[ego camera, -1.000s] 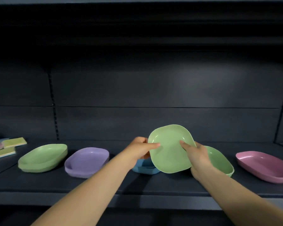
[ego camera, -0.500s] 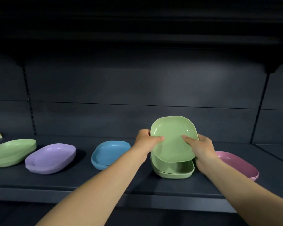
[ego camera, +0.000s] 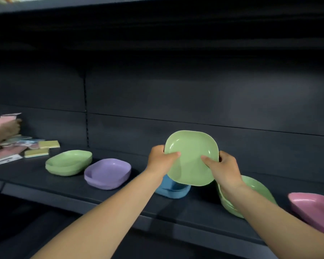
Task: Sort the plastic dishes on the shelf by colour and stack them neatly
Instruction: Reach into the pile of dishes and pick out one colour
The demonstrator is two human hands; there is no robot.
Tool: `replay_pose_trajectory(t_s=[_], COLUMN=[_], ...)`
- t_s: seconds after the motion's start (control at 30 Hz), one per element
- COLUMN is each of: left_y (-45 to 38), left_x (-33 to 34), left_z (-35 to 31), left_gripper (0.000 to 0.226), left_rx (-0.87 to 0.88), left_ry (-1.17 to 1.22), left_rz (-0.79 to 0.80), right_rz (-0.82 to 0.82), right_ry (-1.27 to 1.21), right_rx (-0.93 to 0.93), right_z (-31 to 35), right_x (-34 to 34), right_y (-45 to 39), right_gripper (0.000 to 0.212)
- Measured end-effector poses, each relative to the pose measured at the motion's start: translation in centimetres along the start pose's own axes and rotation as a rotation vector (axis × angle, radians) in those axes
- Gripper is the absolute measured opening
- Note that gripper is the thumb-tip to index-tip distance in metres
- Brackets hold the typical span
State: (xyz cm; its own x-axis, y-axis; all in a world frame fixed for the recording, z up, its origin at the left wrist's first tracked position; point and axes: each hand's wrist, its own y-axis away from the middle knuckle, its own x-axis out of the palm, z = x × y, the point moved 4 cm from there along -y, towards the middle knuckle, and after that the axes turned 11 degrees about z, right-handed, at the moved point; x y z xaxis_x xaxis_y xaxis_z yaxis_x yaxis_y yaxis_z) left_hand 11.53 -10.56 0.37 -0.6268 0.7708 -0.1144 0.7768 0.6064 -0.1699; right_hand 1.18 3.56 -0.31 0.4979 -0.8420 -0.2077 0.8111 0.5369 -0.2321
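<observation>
Green dish, tilted with its hollow toward the camera, is held up above the shelf. Left hand grips its 9 o'clock rim, thumb on the inside; right hand grips the 3 o'clock rim likewise. Blue dish sits at 6 o'clock below it, a green stack at 4 o'clock, a pink dish beyond. Purple dish and another green pile lie toward 9 o'clock.
</observation>
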Motion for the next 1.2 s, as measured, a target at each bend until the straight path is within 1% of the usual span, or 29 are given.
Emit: replay_pose_trajectory(t_s=[0.1, 0.17, 0.3, 0.4, 0.47, 0.53, 0.63, 0.73, 0.77, 0.83, 0.9, 0.93, 0.97, 1.03, 1.2], left_y=[-0.1, -0.1, -0.8, -2.4, -4.0, -5.9, -8.4, -10.1, -10.5, -10.8, -11.0, -11.2, -11.3, -11.7, -12.6], left_x=[-8.3, -14.7, -27.5, -35.1, -38.4, -40.3, -41.4, -41.2, -41.0, -40.5, -40.2, -40.2, -40.2, -40.3, -40.7], left_z=[1.0, 1.8, 4.3, 6.7, 8.3, 10.1, 12.1, 13.8, 14.6, 15.8, 16.3, 16.4, 16.4, 16.2, 16.7], left_gripper=[0.004, 0.007, 0.013, 0.019, 0.018, 0.016, 0.012, 0.016, 0.022, 0.035, 0.038, 0.038, 0.037, 0.038, 0.046], left_rx=[0.008, 0.013, -0.013, -0.046, -0.067, -0.109, -0.164, -0.192, -0.200, -0.208, -0.211, -0.210, -0.206, -0.201, -0.269], left_ry=[0.033, 0.011, -0.022, -0.060, -0.089, -0.126, -0.189, -0.207, -0.202, -0.167, -0.140, -0.140, -0.149, -0.164, -0.151], left_rz=[-0.109, -0.183, -0.313, -0.334, -0.315, -0.273, -0.198, -0.104, -0.077, -0.032, 0.018, 0.048, 0.079, 0.129, 0.214], right_rz=[0.074, 0.111, 0.159, 0.133, 0.107, 0.072, 0.017, -0.039, -0.040, 0.005, 0.047, 0.065, 0.081, 0.115, 0.136], right_ry=[-0.075, -0.136, -0.200, -0.184, -0.124, -0.063, 0.015, -0.011, -0.069, -0.202, -0.248, -0.251, -0.248, -0.230, -0.172], right_rx=[-0.024, -0.039, 0.013, 0.045, 0.052, 0.076, 0.102, 0.154, 0.180, 0.227, 0.233, 0.227, 0.221, 0.214, 0.206], right_z=[1.5, 2.4, 3.3, 3.6, 3.8, 3.4, 2.2, 0.6, 0.0, -0.9, -1.5, -1.6, -1.6, -1.7, -1.9], right_x=[8.8, 15.7, 29.8, 38.4, 42.0, 44.2, 45.7, 45.8, 45.8, 45.9, 45.9, 45.8, 45.8, 45.9, 46.0], right_y=[-0.5, -0.8, -1.2, -2.1, -2.5, -3.0, -4.2, -5.3, -5.4, -5.4, -5.7, -5.8, -6.0, -6.3, -6.9], right_gripper=[0.010, 0.013, 0.017, 0.013, 0.023, 0.030, 0.030, 0.030, 0.034, 0.050, 0.065, 0.070, 0.071, 0.067, 0.059])
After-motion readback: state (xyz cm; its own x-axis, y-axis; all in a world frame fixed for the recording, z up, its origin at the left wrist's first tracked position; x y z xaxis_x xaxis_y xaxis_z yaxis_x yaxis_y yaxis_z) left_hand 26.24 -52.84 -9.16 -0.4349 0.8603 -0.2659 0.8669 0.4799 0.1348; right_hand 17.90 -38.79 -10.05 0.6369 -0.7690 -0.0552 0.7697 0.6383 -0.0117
